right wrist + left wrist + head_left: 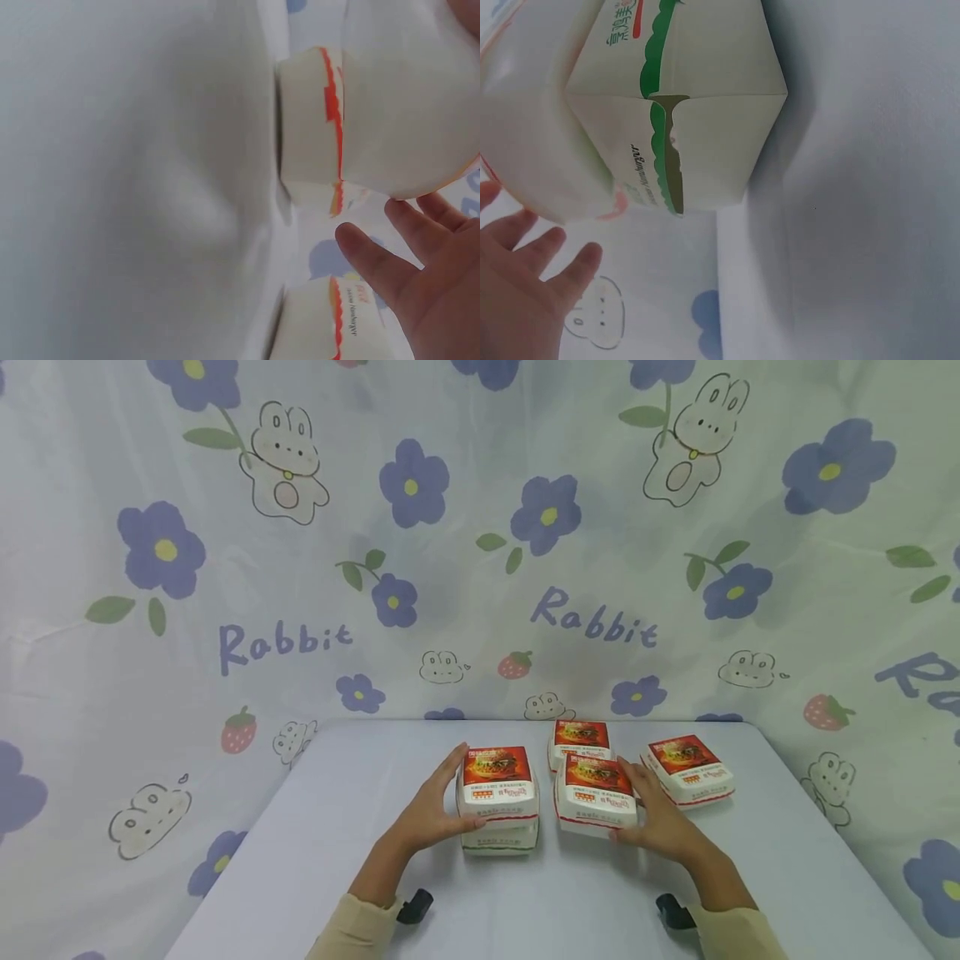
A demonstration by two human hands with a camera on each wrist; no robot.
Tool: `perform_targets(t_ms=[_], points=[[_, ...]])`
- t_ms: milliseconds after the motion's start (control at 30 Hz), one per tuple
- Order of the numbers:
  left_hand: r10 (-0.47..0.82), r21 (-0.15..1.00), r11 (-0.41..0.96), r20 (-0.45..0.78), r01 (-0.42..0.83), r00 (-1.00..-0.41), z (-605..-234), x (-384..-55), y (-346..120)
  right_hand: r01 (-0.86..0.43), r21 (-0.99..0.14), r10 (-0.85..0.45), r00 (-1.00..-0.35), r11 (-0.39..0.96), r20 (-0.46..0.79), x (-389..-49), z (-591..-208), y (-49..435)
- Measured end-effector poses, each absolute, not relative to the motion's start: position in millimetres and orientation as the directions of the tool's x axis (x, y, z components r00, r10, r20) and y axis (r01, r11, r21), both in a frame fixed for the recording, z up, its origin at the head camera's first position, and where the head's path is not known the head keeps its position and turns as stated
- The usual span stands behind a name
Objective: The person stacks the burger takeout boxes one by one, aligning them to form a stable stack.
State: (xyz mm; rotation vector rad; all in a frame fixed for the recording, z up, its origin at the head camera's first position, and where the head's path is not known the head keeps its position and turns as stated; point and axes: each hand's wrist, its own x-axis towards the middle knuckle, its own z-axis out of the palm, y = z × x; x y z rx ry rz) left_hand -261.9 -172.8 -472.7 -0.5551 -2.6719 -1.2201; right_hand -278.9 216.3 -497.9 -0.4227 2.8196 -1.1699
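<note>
Left hand [433, 810] presses spread fingers against the stacked burger boxes [498, 800]; right hand [660, 822], fingers straight, touches the burger box [596, 793] beside it

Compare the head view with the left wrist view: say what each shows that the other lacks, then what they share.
Only the head view shows the right hand at a red-trimmed box, two more boxes behind, the red printed lids and the rabbit-print backdrop's full pattern. Only the left wrist view shows the green scalloped trim and side flap slot of the lower box close up. Both show the left hand beside the two-box stack on the white table.
</note>
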Motion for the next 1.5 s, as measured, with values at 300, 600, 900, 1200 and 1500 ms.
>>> perform_targets(t_ms=[300, 600, 900, 1200, 1500], points=[[0.252, 0.699, 0.612, 0.27, 0.37, -0.929, -468.6, -258.3, -173.3, -0.238, -0.725, -0.26, -0.962, 0.646, 0.084, -275.3, -488.8, 213.7], [0.235, 0.693, 0.631, 0.259, 0.35, -0.937, -463.2, -258.3, -171.7, -0.302, -0.725, -0.274, -0.948, 0.619, 0.16, -276.5, -470.9, 208.9], [0.235, 0.691, 0.62, 0.289, 0.372, -0.928, -461.5, -257.4, -169.9, -0.344, -0.752, -0.298, -0.933, 0.562, 0.203, -279.1, -452.6, 203.7], [0.203, 0.691, 0.63, 0.292, 0.353, -0.935, -459.1, -262.9, -162.1, -0.423, -0.744, -0.336, -0.9, 0.517, 0.277, -285.0, -437.5, 192.4], [0.208, 0.685, 0.627, 0.313, 0.372, -0.927, -455.4, -263.4, -159.0, -0.469, -0.736, -0.369, -0.875, 0.488, 0.313, -288.8, -429.2, 178.7]])
